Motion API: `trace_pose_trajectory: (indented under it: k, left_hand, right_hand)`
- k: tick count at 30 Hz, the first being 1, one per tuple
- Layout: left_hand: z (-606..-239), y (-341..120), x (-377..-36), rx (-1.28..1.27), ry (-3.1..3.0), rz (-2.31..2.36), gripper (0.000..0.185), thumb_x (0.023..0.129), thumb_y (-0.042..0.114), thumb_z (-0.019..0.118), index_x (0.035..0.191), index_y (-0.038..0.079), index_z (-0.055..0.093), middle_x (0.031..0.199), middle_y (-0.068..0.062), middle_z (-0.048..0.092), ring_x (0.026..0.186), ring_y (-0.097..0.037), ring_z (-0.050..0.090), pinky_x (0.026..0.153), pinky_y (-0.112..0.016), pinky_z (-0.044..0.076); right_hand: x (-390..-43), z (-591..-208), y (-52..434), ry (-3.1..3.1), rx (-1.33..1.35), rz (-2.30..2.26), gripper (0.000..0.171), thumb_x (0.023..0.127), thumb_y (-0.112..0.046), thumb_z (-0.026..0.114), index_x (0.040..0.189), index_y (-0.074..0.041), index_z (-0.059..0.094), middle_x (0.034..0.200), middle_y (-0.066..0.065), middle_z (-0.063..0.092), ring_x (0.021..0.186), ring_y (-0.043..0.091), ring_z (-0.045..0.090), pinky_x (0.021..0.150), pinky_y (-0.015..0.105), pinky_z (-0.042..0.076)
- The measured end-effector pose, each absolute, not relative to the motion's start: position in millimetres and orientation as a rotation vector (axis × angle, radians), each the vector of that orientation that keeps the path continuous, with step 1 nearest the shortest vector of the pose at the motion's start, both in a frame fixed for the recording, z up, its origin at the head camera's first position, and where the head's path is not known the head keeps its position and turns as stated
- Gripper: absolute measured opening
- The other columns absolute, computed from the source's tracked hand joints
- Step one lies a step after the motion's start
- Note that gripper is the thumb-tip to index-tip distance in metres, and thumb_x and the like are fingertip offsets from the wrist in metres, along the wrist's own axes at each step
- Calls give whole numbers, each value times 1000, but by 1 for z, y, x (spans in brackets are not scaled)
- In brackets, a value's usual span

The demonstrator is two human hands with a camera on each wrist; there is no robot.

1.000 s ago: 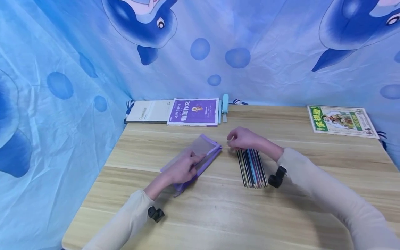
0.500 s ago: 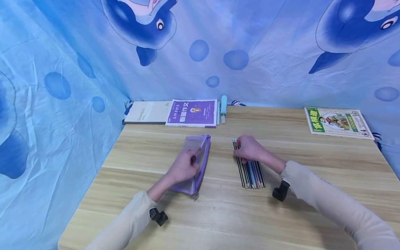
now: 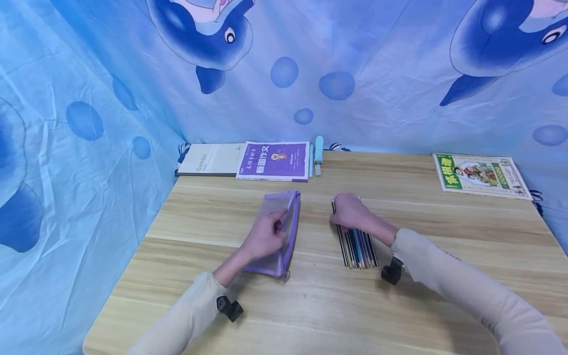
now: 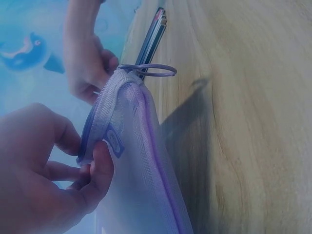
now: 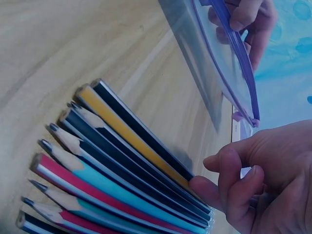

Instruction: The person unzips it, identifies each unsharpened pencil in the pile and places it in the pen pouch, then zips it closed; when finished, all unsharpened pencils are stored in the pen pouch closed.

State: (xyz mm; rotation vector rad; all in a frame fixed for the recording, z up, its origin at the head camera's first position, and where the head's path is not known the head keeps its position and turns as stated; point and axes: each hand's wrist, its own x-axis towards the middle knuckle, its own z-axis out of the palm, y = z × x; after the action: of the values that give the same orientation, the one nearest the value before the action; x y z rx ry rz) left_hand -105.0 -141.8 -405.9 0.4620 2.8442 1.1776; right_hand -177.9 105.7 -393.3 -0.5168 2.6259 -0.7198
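Note:
A translucent pencil pouch (image 3: pixel 276 201) with purple edging stands tilted on the table, its zip side up. My left hand (image 3: pixel 266 234) pinches its zipped edge between thumb and fingers, as the left wrist view shows on the pouch (image 4: pixel 139 165). A ring hangs at the pouch's near end. To the right, a row of several pencils (image 3: pixel 360 251) lies side by side, tips toward me. My right hand (image 3: pixel 351 212) is over their far ends. In the right wrist view, a fingertip (image 5: pixel 204 189) touches the outermost pencil, the other fingers loosely bent.
At the back left lie a pale Gambit book (image 3: pixel 210 159) and a purple book (image 3: pixel 276 160), with a light blue stapler-like object (image 3: pixel 319 149) beside them. A green-and-white booklet (image 3: pixel 481 173) is at the back right. A blue dolphin-print sheet (image 3: pixel 377 49) hangs behind the table.
The pouch has turned more upright, its far end swinging left, with my left hand keeping hold. My right hand has come down and toward me onto the pencils' far ends.

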Motion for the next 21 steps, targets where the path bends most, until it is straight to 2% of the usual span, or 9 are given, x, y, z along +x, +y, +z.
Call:
trace_pose_trajectory:
  k: [8,12,16,21]
  left_hand:
    - [-408,-140,-105,451,2851,1168,64,77,-4,65,138,-13,49,79,-2,55,71,-15,51,59,-27,49]
    - [-408,-139,-105,457,2846,1184,64,77,-3,64,138,-14,49,78,-2,55,70,-15,51,59,-28,49]
    - [-408,-137,-105,459,2851,1190,63,76,-3,64,137,-14,50,77,-2,55,70,-16,51,59,-29,49]
    - [-411,-136,-107,449,2854,1171,64,77,-2,65,138,-13,49,78,-1,55,72,-16,50,62,-29,49]
  right_hand:
    - [-182,-393,103,2628,-539,-674,27,86,-5,67,60,-2,59,48,6,59,45,22,63,42,23,48]
    - [-186,-394,100,2640,-527,-652,24,85,-3,65,61,-3,59,48,6,58,44,21,62,39,21,44]
    - [-190,-396,93,2631,-511,-620,21,83,1,61,63,-3,59,48,6,60,44,20,63,37,20,39]
    - [-192,-400,85,2628,-500,-550,20,82,5,57,64,-5,59,47,4,59,44,17,63,38,21,41]
